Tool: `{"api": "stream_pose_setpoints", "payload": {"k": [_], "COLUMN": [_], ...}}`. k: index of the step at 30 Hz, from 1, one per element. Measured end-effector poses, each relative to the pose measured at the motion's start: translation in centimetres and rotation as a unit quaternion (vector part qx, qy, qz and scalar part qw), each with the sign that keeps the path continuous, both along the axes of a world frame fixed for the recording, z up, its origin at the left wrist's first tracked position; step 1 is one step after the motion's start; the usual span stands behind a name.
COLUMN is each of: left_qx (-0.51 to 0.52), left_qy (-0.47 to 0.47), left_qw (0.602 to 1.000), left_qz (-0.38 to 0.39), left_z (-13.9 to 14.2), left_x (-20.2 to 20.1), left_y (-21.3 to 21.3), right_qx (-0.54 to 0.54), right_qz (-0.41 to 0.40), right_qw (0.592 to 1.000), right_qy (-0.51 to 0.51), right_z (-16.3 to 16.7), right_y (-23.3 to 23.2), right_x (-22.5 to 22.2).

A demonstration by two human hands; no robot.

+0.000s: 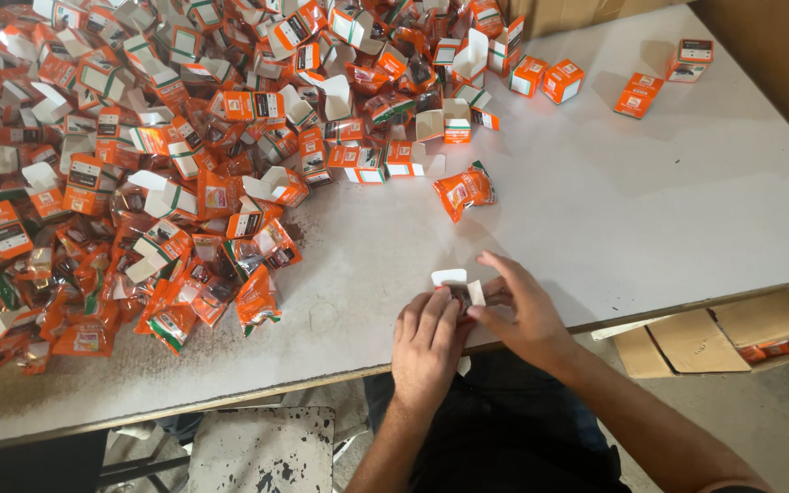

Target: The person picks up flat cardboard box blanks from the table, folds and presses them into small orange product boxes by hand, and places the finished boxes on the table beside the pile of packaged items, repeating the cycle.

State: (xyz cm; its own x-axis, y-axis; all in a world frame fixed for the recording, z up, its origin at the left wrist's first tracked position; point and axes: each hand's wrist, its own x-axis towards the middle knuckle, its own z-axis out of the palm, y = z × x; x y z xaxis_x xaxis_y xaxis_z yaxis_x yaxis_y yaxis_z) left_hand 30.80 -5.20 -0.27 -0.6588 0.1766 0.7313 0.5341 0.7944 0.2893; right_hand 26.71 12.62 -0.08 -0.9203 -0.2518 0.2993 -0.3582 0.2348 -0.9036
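— What do your fingers have?

— Both my left hand [426, 342] and right hand [522, 315] close their fingers around a small open box [457, 285], white flaps up, at the near edge of the table [668, 201].

— And around it?

— One orange sachet [464, 191] lies apart at twelve o'clock. A heap of orange boxes and sachets [166, 155] spreads from nine to eleven o'clock. A few closed boxes [562, 79] sit at one o'clock.

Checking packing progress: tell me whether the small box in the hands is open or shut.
Open. The small box between the left hand and right hand shows white flaps sticking up, unfolded.
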Motion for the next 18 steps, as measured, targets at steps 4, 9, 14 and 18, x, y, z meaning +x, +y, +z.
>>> {"api": "stream_pose_setpoints", "payload": {"k": [4, 9, 14, 18], "left_qx": [0.026, 0.042, 0.047, 0.134], "left_qy": [-0.019, -0.018, -0.034, -0.141], "left_qw": [0.999, 0.999, 0.998, 0.981], "left_qz": [-0.011, -0.006, -0.012, -0.006], "left_z": [-0.2, -0.6, -0.8, -0.7], "left_x": [0.1, 0.1, 0.1, 0.2], "left_y": [-0.5, -0.9, -1.0, -1.1], "right_qx": [0.131, 0.142, 0.119, 0.120], "right_qz": [-0.025, -0.068, -0.042, -0.012], "right_qw": [0.973, 0.956, 0.957, 0.968], "right_qy": [0.189, 0.246, 0.262, 0.218], "right_z": [-0.5, -1.0, -0.9, -0.8], "right_y": [-0.5, -1.8, -1.9, -1.6], "right_x": [0.6, 1.8, 1.8, 0.9]}}
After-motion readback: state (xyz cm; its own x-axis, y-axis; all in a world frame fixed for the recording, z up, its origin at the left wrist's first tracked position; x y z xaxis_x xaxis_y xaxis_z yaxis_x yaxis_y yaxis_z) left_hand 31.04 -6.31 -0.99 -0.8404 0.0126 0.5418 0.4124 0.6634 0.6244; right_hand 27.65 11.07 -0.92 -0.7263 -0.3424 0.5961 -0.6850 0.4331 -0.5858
